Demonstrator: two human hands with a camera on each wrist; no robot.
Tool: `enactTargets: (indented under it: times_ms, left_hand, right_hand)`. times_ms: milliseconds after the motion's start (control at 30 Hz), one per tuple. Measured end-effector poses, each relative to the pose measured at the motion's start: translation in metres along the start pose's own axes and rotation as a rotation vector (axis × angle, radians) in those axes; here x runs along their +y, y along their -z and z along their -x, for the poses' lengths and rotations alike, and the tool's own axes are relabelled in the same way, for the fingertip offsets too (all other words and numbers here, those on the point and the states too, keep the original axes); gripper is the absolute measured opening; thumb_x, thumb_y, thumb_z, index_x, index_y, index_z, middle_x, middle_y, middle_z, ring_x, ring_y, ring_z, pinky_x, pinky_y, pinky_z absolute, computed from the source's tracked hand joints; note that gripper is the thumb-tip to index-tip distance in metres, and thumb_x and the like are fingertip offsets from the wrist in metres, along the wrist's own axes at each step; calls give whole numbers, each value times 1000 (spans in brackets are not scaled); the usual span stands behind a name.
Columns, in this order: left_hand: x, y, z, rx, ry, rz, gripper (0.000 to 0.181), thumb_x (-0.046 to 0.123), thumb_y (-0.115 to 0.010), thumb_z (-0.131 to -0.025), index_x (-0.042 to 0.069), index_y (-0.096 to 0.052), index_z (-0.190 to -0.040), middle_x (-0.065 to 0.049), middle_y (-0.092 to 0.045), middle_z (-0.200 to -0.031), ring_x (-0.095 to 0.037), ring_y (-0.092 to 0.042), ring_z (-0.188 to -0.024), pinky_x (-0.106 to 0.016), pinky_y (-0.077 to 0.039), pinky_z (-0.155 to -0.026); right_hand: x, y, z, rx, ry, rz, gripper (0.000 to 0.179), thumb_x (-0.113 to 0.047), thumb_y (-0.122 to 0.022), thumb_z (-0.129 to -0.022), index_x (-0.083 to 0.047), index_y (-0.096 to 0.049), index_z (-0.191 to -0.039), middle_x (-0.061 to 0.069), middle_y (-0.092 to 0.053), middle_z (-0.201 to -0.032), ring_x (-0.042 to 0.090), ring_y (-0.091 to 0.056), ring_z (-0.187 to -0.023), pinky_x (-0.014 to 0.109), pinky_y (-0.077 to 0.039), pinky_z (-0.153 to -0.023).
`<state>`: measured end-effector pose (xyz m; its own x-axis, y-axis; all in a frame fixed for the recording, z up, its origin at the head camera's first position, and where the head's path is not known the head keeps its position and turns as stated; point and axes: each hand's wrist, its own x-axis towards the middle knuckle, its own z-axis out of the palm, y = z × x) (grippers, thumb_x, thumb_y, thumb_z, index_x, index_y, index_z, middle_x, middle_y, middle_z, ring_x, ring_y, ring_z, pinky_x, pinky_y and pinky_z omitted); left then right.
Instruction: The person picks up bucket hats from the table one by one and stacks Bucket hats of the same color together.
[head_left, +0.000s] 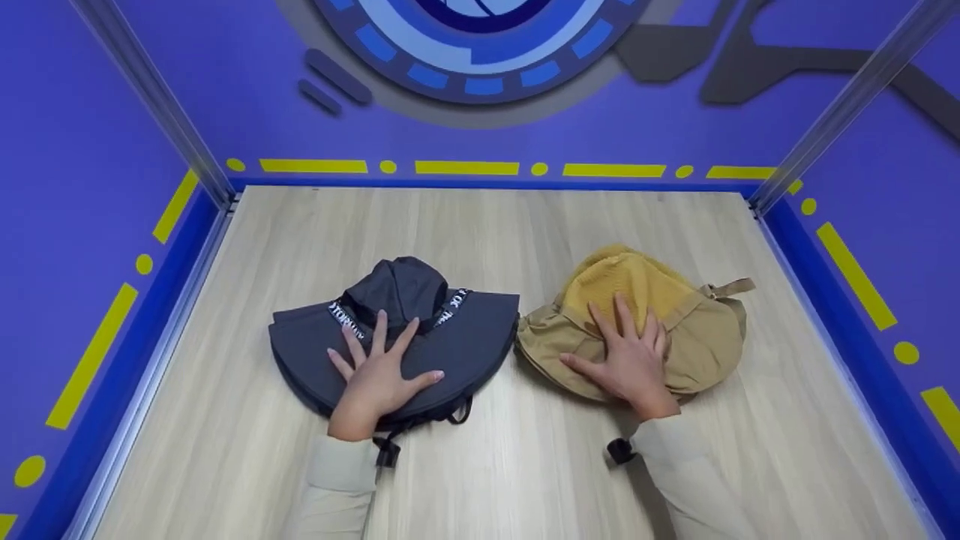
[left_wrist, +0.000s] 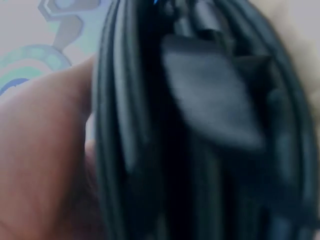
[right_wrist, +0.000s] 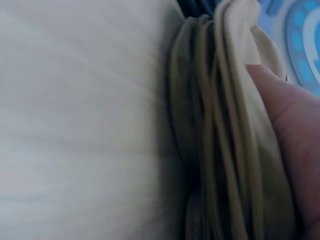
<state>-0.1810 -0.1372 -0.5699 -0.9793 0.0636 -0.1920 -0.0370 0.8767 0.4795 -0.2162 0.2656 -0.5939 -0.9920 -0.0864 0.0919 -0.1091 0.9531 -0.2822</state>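
A dark grey brimmed hat (head_left: 472, 330) with white lettering on its band lies folded on the left half of the table. My left hand (head_left: 375, 379) rests on its brim with the fingers spread and straight. To the right, touching or nearly touching it, lies a tan hat (head_left: 705, 345) with a yellow mesh crown. My right hand (head_left: 634, 367) lies flat on that hat, fingertips at the edge of the mesh. In the left wrist view the layered dark brim (left_wrist: 120, 125) fills the middle. Stacked tan folds (right_wrist: 235, 130) show in the right wrist view beside the thumb side of the hand.
The light wood table (head_left: 495, 480) is bounded by blue walls (head_left: 150, 97) with yellow dashes and metal corner posts. A dark strap loop (head_left: 461, 411) sticks out under the grey hat. A small tan strap (head_left: 731, 289) extends from the tan hat's right side.
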Motion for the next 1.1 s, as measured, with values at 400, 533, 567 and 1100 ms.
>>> enactTargets:
  times_ms: [400, 533, 567, 1100]
  left_hand:
    - [-10, -2, -21, 21, -35, 34, 102, 84, -62, -79, 44, -20, -162, -6, 5, -174, -57, 28, -148, -79, 22, -108]
    - [-11, -2, -22, 15, -24, 31, 102, 84, -61, -78, 44, -20, -162, -5, 6, -174, -56, 29, -147, -79, 23, -108]
    - [-11, -3, -22, 17, -24, 33, 102, 84, -61, -78, 44, -20, -162, -5, 5, -174, -56, 29, -147, -79, 23, -108]
    - [-12, 0, -25, 28, -26, 74, 102, 84, -63, -77, 45, -23, -162, -3, 4, -175, -53, 30, -149, -77, 25, -109]
  right_hand:
    - [18, 4, -28, -75, -65, -65, 113, -87, -59, -77, -32, -15, -165, 5, 2, -175, 59, 11, -152, 75, 11, -117]
    - [19, 2, -28, -85, -71, -78, 114, -87, -60, -77, -31, -14, -166, 5, 3, -175, 59, 12, -152, 75, 13, -116]
    - [19, 2, -28, -84, -72, -81, 114, -87, -60, -77, -31, -14, -166, 5, 3, -175, 59, 12, -152, 75, 13, -116]
    - [25, 11, -24, -73, -20, -124, 112, -79, -68, -78, -28, -21, -165, 6, -2, -175, 61, 9, -151, 76, 10, -116]
